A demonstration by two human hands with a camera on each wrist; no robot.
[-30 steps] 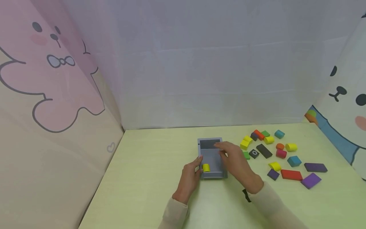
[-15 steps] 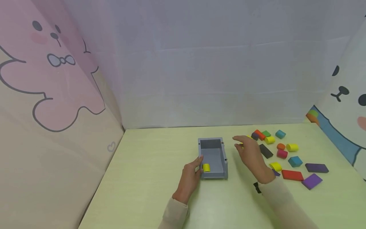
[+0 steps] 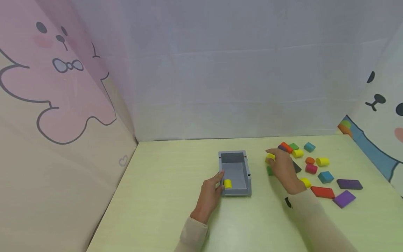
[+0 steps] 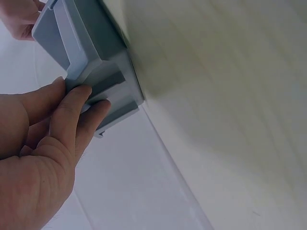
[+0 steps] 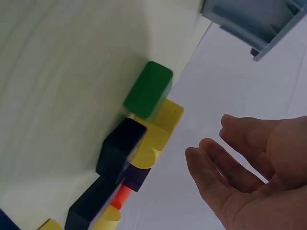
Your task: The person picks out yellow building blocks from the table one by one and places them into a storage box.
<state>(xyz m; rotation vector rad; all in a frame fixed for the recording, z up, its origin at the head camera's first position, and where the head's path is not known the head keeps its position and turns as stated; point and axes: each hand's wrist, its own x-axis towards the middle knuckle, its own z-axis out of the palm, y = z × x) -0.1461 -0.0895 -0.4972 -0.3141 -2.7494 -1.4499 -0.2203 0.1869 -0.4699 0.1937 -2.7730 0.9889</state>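
A grey open-topped box (image 3: 237, 175) stands on the table, with a small yellow cylinder block (image 3: 227, 183) in its near left corner. My left hand (image 3: 207, 197) grips the box's left wall; in the left wrist view its thumb and fingers pinch the grey edge (image 4: 88, 62). At the left side of the scattered blocks, my right hand (image 3: 282, 170) reaches over a yellow block (image 3: 270, 156), partly hiding it. The right wrist view shows the right thumb and fingers apart with nothing between them, beside a green block (image 5: 148, 89) and yellow blocks (image 5: 168, 115).
Several coloured blocks lie on the right half of the table, among them a red plank (image 3: 323, 192), a purple plank (image 3: 344, 198), a blue block (image 3: 325, 177) and a crimson cylinder (image 3: 311, 168). A pale curtain (image 3: 204, 87) hangs behind the table's far edge.
My right hand has moved right, from over the box's right wall to the yellow block at the pile. The left hand stays at the box, which has barely moved.
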